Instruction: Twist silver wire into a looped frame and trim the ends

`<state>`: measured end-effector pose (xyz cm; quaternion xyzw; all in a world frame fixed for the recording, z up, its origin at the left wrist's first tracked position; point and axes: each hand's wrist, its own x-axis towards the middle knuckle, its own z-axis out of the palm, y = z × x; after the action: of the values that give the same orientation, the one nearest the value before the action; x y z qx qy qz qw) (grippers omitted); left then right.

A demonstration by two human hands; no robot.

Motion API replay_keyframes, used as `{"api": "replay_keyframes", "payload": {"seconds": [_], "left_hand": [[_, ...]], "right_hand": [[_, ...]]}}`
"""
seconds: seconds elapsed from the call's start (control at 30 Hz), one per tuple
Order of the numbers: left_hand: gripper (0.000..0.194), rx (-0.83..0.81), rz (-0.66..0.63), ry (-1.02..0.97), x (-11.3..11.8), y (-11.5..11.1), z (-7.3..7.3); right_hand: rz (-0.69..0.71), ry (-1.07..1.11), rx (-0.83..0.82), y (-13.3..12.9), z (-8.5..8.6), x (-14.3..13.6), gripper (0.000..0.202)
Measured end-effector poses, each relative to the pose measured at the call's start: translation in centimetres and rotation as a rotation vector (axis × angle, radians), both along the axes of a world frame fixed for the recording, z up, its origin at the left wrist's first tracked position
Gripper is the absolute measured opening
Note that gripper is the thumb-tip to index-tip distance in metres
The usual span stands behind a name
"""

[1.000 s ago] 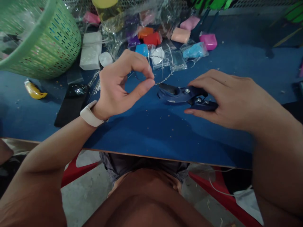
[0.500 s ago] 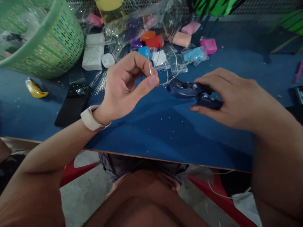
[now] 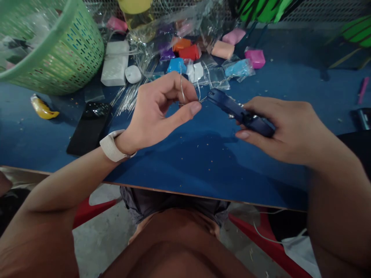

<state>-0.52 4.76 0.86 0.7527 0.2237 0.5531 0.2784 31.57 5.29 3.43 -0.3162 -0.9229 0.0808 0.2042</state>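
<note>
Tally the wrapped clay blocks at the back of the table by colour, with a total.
Pink: 2
Blue: 2
Orange: 1
Red: 1
Peach: 1
White: 1
Purple: 1
Total: 9 clearly visible; others may lie hidden under the crumpled plastic.

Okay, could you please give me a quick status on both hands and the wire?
Left hand pinching thin wire in its fingers. Right hand gripping dark blue pliers, nose at the wire. Clay packets behind, nothing between.
</note>
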Motion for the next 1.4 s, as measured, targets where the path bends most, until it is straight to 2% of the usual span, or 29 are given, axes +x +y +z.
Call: {"api": "replay_keyframes", "payload": {"seconds": [0.13,0.3,0.5,0.67,0.77,1.0,1.07,1.2,1.4], "left_hand": [[0.009,-0.008,-0.071,-0.035,-0.1,0.3,-0.1],[0.008,0.026,-0.074,0.005,-0.4,0.7,-0.4],[0.015,0.052,-0.004,-0.019,0.1,0.1,-0.4],[0.029,0.054,0.049,0.028,0.2,0.1,-0.5],[0.028,0.096,0.074,0.004,0.2,0.4,-0.8],[0.037,0.187,0.245,0.056,0.4,0.4,-0.8],[0.032,0.184,0.233,0.036,0.5,0.3,-0.6],[0.017,0.129,0.129,-0.066,0.5,0.3,-0.5],[0.026,0.102,0.045,-0.087,0.3,0.9,-0.6]], "right_hand": [[-0.006,0.023,-0.026,-0.1,0.0,-0.1,0.035],[-0.018,0.047,-0.032,-0.2,-0.2,-0.3,0.037],[-0.031,0.021,-0.028,-0.3,-0.4,-0.4,0.034],[-0.029,0.004,0.001,-0.4,-0.2,-0.6,0.037],[-0.016,0.023,-0.007,-0.6,-0.2,-0.8,0.037],[-0.003,0.056,-0.052,-1.0,-0.4,-1.5,0.042],[-0.012,0.053,-0.055,-1.0,-0.3,-1.5,0.042],[-0.019,0.035,-0.007,-0.8,-0.5,-1.1,0.050],[0.007,-0.011,0.096,-0.5,-1.2,-0.8,0.066]]}}
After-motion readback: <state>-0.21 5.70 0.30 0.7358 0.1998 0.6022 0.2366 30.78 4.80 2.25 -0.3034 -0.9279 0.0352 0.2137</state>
